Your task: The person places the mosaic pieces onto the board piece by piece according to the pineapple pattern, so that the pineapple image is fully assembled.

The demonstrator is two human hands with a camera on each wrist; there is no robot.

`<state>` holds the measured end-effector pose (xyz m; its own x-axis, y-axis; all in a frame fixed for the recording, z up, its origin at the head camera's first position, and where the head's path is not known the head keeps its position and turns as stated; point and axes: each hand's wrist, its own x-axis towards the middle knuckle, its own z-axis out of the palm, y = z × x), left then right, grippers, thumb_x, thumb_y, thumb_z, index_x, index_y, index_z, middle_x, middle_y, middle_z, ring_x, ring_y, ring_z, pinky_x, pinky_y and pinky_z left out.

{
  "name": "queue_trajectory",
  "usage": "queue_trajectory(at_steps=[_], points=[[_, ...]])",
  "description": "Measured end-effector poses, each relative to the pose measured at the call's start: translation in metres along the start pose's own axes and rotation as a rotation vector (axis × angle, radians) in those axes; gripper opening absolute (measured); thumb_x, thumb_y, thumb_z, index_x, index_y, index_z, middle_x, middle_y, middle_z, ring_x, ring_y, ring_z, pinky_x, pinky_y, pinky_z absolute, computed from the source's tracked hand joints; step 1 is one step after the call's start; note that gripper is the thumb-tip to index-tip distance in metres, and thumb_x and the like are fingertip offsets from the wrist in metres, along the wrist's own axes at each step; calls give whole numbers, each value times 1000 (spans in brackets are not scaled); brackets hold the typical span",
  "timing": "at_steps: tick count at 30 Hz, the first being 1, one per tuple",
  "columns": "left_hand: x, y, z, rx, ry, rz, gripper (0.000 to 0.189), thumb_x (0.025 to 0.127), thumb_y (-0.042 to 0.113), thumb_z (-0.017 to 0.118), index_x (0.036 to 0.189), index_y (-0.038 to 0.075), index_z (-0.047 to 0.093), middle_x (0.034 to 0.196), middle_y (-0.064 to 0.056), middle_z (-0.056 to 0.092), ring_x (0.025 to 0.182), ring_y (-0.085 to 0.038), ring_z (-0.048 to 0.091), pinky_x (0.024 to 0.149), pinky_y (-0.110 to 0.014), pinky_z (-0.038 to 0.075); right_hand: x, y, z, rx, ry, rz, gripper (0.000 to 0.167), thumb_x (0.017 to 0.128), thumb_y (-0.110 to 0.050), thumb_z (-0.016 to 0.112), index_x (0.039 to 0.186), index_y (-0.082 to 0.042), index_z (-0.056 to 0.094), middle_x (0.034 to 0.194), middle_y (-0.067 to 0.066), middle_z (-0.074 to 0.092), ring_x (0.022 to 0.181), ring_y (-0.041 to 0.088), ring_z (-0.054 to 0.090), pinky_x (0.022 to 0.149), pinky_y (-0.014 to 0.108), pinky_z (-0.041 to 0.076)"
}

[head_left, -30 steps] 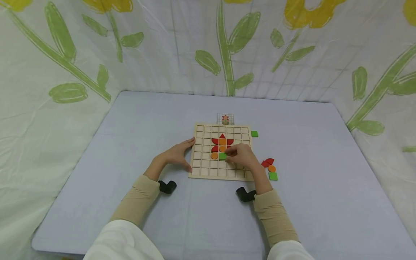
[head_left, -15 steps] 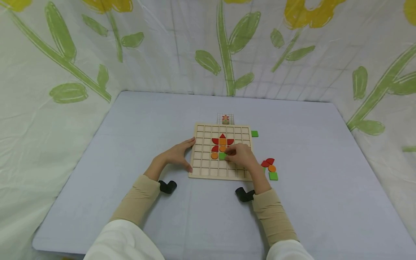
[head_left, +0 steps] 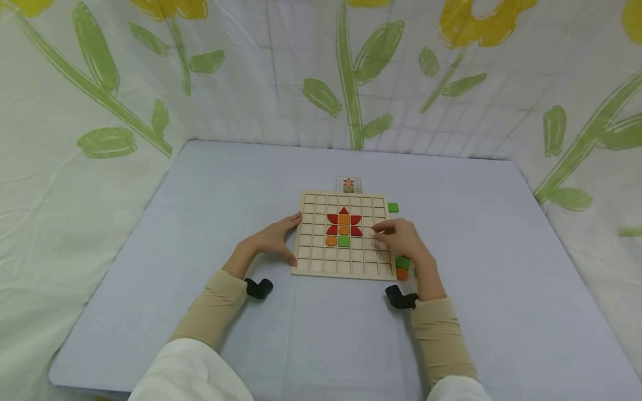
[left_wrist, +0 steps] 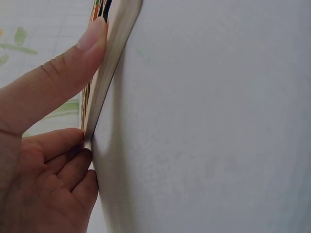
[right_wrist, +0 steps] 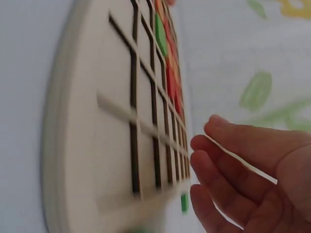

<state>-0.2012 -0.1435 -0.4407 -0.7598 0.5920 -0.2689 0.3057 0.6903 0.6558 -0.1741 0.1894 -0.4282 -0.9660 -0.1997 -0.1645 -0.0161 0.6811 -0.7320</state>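
Note:
A square wooden grid board (head_left: pixel 311 253) lies on the table. In its cells sit a red triangle (head_left: pixel 343 211), red petal-shaped pieces (head_left: pixel 356 230), an orange square (head_left: pixel 344 219), two orange circles (head_left: pixel 331 241) and a green square (head_left: pixel 344 241). My left hand (head_left: pixel 271 240) rests along the board's left edge, thumb at the near corner and fingers farther up; the left wrist view shows the thumb (left_wrist: pixel 73 70) against the rim. Over the right-hand cells hovers my right hand (head_left: pixel 403 236), with nothing between its loosely bent fingers in the right wrist view.
A small pattern card (head_left: pixel 348 184) lies behind the board. Beside the board's right edge are a green square tile (head_left: pixel 393 208) and, partly hidden by my right arm, another green tile (head_left: pixel 403 262) and an orange circle (head_left: pixel 402 274). A flower-painted curtain (head_left: pixel 251 72) stands behind the table.
My right hand has moved right, away from the coloured pieces, uncovering the red petal beside the orange circle. Its forearm now covers some loose pieces. My left hand has stayed put.

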Motion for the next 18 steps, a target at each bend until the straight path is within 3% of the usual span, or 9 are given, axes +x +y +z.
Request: queue_trajectory(at_steps=[5,8,12,18], points=[[1,-2,1,-4,-3,-5,114,67,20,89,152,-6,17,161,-16,9,147,-34,8,118,-46,14,-16,25,-27,0,3,60,29,92,-13,65,117,2,68,114,21,67,105,34,62,89,46,51],[2,-3,0,-5,-4,-5,115,67,21,89,152,-6,17,161,-16,9,147,-35,8,118,-46,14,-28,39,-37,-3,-19,76,26,90,-11,68,112,2,70,108,18,70,99,30,64,86,41,51],[1,-4,0,3,0,-7,115,66,21,89,152,-5,17,161,-16,9,147,-34,9,118,-46,14,-40,50,-44,24,-113,62,22,84,-9,73,104,-1,74,100,10,73,93,21,63,81,33,49],[1,-3,-1,12,1,3,115,66,21,89,152,-6,17,161,-17,9,147,-35,9,118,-46,14,-48,46,-43,-17,-300,35,18,77,-10,79,94,-3,76,85,1,70,82,17,57,73,32,48]])
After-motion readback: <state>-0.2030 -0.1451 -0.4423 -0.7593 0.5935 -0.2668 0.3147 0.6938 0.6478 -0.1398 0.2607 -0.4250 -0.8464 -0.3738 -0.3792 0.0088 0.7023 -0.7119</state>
